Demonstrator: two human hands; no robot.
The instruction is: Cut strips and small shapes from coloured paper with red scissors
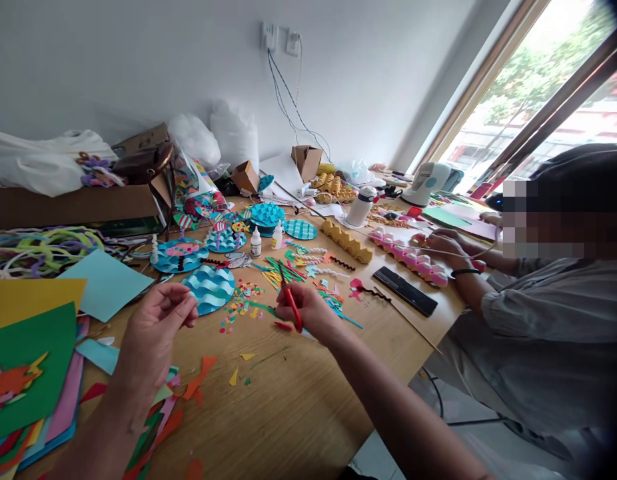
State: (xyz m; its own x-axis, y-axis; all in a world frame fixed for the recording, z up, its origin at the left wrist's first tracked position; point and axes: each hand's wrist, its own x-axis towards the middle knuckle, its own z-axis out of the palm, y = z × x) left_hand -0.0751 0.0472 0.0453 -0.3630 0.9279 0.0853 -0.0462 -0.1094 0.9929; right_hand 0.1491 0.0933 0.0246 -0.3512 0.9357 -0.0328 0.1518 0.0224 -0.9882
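My right hand [316, 312] is closed around a pair of scissors [292, 308] with red handles, the blades pointing up and away from me. A thin green strip [261, 307] shows just left of that hand; whether I touch it, I cannot tell. With thumb and fingertips pressed together, my left hand [156, 320] is raised at the left; anything in the pinch is too small to make out. Just beyond it lies a blue disc with wavy paper strips [211, 288]. Confetti-like paper dots [243, 293] are scattered between my hands.
Coloured paper sheets [36, 360] are stacked at the left. Glue bottles [256, 243], decorated blue discs [178, 257] and yellow egg-carton strips [346, 241] stand farther back. A black phone [404, 291] lies at the right, near a co-worker's hands [441, 245] at a pink egg-carton strip [408, 257].
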